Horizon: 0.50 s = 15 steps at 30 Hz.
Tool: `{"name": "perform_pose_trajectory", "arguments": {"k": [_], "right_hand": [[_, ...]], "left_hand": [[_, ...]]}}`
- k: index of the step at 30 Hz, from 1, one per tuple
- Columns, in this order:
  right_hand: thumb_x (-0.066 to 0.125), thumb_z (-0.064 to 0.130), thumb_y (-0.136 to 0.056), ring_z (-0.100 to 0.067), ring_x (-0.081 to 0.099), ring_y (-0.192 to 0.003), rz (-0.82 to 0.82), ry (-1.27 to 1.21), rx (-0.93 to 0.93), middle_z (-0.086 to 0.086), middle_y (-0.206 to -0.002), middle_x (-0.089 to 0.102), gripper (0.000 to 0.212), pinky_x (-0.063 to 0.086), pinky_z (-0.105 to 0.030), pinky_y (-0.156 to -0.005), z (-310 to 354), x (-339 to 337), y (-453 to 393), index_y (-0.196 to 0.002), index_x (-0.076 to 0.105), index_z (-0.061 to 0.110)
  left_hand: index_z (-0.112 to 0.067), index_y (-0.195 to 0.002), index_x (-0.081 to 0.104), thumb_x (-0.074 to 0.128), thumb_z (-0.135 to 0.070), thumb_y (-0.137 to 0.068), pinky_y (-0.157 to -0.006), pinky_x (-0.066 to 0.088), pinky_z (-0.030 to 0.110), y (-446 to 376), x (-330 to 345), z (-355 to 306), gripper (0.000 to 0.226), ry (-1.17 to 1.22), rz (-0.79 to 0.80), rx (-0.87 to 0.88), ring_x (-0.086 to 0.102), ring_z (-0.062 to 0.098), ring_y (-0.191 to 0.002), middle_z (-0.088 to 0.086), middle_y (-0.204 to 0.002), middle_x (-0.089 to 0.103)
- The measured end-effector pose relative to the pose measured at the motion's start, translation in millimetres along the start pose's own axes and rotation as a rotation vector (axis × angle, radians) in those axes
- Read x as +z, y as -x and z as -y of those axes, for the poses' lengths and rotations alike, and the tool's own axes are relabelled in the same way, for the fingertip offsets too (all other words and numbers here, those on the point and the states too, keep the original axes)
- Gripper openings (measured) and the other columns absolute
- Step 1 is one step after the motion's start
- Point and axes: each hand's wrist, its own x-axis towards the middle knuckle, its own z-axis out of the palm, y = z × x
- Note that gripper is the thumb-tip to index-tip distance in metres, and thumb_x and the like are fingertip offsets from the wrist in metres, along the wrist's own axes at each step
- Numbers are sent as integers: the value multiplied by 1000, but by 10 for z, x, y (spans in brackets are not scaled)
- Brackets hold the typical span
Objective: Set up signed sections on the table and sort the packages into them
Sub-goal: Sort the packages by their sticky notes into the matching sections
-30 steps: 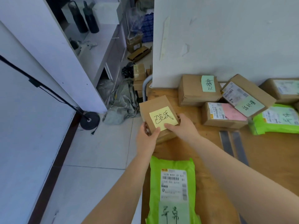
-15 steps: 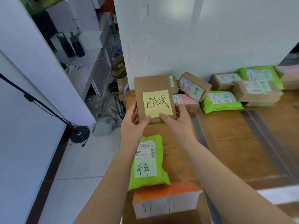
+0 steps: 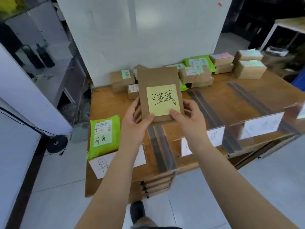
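I hold a brown cardboard box (image 3: 157, 76) upright above the wooden table (image 3: 214, 109), its yellow handwritten sticky note (image 3: 162, 100) facing me. My left hand (image 3: 135, 119) grips its lower left edge, thumb on the note. My right hand (image 3: 189, 118) grips the lower right edge, thumb also on the note. A green mailer (image 3: 104, 134) with a handwritten label lies at the table's front left, behind a white sign (image 3: 102, 164). Two more white signs, one (image 3: 212, 138) in the middle and another (image 3: 262, 126) to the right, stand along the front edge.
Several brown boxes (image 3: 194, 76) and a green mailer (image 3: 198, 61) are stacked along the table's back edge against a white wall. Dark tape strips (image 3: 203, 106) divide the tabletop. A black stand base (image 3: 57, 143) sits on the floor at left. My shoe (image 3: 137, 210) shows below.
The box has been lifted from the table's back left corner and raised upright toward me. The view has pulled back, showing the whole table and the signs along its front edge.
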Motion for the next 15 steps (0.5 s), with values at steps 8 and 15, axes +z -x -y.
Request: {"name": "perform_pose_trajectory", "arguments": {"k": [8, 15], "right_hand": [[68, 19, -82, -10, 58, -103, -67, -23, 70, 10, -107, 64, 26, 52, -28, -84, -87, -866, 399, -100, 53, 32], [66, 23, -84, -6, 58, -99, -88, 11, 115, 12, -105, 63, 22, 52, -25, -79, -172, -1238, 251, -92, 51, 38]], "left_hand": [[-49, -106, 51, 66, -1, -80, -68, 47, 5, 575, 678, 0, 56, 32, 78, -65, 59, -11, -100, -37, -94, 64], [-39, -120, 51, 67, -6, -81, -76, 54, 15, 525, 1046, 37, 53, 34, 90, -120, 56, 9, -115, -27, -109, 60]]}}
